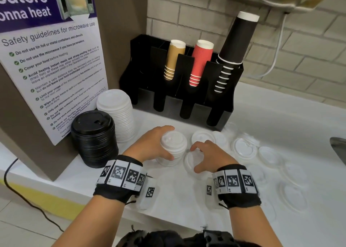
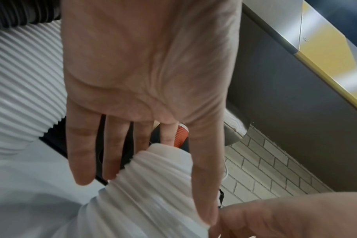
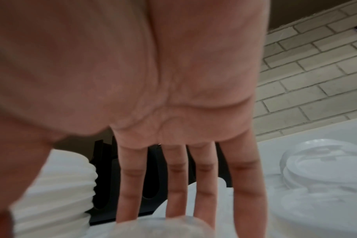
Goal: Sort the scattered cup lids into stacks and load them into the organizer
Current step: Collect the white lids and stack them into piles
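Now, left hand [image 1: 152,143]: thumb and fingers wrapped around a short stack of white lids [image 1: 173,149] standing on the white counter [image 1: 280,115].
Right hand [image 1: 209,155]: fingers spread and curled down over a single white lid [image 1: 189,162], pinching its rim just beside that stack.
Scattered lids [image 1: 244,149]: flat on the counter, right of the hands.
Finished stacks: black lid stack [image 1: 94,138] and tall white lid stack [image 1: 117,113], at left.
Organizer [image 1: 179,96]: black, behind, holding cups.
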The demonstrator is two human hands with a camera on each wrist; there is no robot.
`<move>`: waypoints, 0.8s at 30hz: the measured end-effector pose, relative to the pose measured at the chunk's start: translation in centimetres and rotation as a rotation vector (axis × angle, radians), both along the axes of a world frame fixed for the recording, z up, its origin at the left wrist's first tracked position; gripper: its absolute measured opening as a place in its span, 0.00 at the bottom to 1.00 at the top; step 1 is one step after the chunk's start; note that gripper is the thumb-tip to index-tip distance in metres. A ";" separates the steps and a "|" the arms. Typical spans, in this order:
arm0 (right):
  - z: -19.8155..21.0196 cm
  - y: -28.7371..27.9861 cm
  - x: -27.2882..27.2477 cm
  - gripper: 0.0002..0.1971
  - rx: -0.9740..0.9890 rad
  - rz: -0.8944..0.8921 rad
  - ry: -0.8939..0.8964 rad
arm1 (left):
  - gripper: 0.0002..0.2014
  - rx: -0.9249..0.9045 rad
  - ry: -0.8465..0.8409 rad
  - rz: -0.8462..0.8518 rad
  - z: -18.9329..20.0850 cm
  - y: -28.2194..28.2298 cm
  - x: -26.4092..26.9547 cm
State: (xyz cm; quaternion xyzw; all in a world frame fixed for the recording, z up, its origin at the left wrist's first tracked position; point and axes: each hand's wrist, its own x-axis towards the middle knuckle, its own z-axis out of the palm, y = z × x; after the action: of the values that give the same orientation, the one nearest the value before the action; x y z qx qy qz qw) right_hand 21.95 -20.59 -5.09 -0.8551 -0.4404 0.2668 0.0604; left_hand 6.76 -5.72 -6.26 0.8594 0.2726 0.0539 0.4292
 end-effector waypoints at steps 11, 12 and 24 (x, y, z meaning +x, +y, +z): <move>2.0 -0.6 1.9 0.28 0.382 -0.083 0.043 | 0.48 -0.026 0.025 0.037 -0.2 0.1 0.0; 2.2 -0.5 1.6 0.26 0.457 -0.075 0.069 | 0.45 -0.024 0.018 0.039 -0.3 0.1 0.0; 1.9 2.7 -2.5 0.23 0.581 0.049 0.061 | 0.45 -0.030 -0.011 0.088 -0.3 0.0 0.1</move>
State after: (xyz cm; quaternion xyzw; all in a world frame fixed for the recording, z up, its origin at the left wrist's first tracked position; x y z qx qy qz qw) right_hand 19.45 -17.92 -3.18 -0.7828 -0.5168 0.1563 0.3094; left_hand 6.90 -5.71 -6.60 0.8397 0.3085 0.0734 0.4409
